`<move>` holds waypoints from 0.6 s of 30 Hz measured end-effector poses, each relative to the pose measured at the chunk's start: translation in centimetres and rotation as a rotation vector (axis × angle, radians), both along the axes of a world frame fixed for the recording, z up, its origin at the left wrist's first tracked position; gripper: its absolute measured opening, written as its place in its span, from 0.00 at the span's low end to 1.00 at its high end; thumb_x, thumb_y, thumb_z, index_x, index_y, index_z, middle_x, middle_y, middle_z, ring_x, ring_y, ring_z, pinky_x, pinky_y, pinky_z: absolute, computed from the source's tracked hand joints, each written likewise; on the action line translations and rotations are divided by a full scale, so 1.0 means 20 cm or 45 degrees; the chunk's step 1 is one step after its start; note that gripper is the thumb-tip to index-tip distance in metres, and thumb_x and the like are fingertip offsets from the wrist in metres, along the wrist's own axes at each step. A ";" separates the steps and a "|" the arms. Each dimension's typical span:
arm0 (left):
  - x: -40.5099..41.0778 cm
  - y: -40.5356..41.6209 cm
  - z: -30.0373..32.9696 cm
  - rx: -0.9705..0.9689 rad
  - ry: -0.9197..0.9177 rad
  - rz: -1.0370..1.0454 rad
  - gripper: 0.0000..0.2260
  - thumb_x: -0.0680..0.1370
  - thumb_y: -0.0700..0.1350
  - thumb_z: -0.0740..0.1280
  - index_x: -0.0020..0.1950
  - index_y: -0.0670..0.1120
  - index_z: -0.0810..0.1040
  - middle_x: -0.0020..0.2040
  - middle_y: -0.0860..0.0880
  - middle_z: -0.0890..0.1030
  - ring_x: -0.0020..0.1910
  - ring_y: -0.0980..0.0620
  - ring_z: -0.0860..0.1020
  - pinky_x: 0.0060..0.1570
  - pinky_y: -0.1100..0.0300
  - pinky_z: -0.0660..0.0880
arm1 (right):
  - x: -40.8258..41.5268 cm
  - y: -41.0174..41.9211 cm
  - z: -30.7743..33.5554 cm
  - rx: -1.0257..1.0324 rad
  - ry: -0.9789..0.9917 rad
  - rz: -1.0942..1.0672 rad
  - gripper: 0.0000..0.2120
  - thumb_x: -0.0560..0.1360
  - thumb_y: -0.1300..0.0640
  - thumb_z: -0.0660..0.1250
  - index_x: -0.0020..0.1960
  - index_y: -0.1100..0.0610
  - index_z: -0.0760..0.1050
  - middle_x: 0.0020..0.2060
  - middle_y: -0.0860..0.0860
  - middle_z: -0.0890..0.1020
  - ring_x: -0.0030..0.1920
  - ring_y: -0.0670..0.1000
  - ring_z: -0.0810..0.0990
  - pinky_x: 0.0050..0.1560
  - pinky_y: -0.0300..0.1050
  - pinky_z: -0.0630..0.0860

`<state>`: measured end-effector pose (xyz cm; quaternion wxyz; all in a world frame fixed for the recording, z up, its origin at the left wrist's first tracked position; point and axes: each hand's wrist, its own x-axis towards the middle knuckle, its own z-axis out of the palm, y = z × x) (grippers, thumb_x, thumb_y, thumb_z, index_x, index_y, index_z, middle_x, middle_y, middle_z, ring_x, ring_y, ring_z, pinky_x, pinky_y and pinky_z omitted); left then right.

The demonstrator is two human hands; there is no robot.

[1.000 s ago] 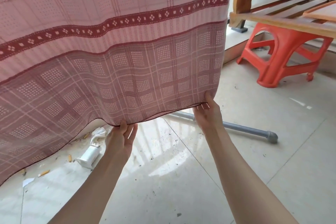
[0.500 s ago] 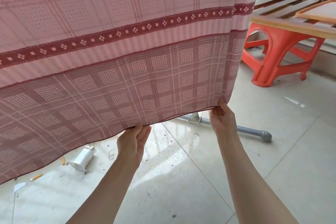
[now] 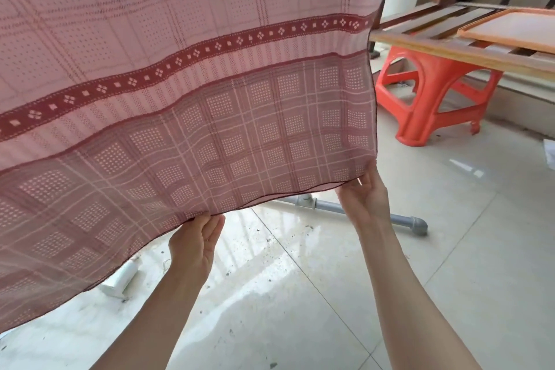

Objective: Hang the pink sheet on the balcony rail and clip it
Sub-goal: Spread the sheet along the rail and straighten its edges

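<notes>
Both hands (image 3: 365, 200) have lifted the pink sheet's (image 3: 192, 75) hem higher.

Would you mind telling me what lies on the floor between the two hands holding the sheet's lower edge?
In the head view, between the left hand and right hand lies bare glossy tile floor with scattered dirt specks; the grey pipe lies farther back.

Thin woven cloth sheet (image 3: 210, 105) – glossy tiled floor (image 3: 450, 264), shiny plastic stool (image 3: 420, 105), matt wooden slats (image 3: 450, 48)
</notes>
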<state>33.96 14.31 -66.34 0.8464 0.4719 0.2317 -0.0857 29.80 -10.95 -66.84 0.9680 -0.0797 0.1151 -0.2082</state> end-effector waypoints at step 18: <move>0.08 0.02 0.01 0.047 0.000 0.061 0.06 0.76 0.31 0.61 0.42 0.39 0.74 0.30 0.50 0.83 0.42 0.52 0.81 0.52 0.55 0.75 | 0.06 -0.04 -0.17 -0.208 0.283 -0.111 0.04 0.74 0.68 0.62 0.46 0.64 0.75 0.41 0.52 0.79 0.44 0.48 0.81 0.48 0.40 0.79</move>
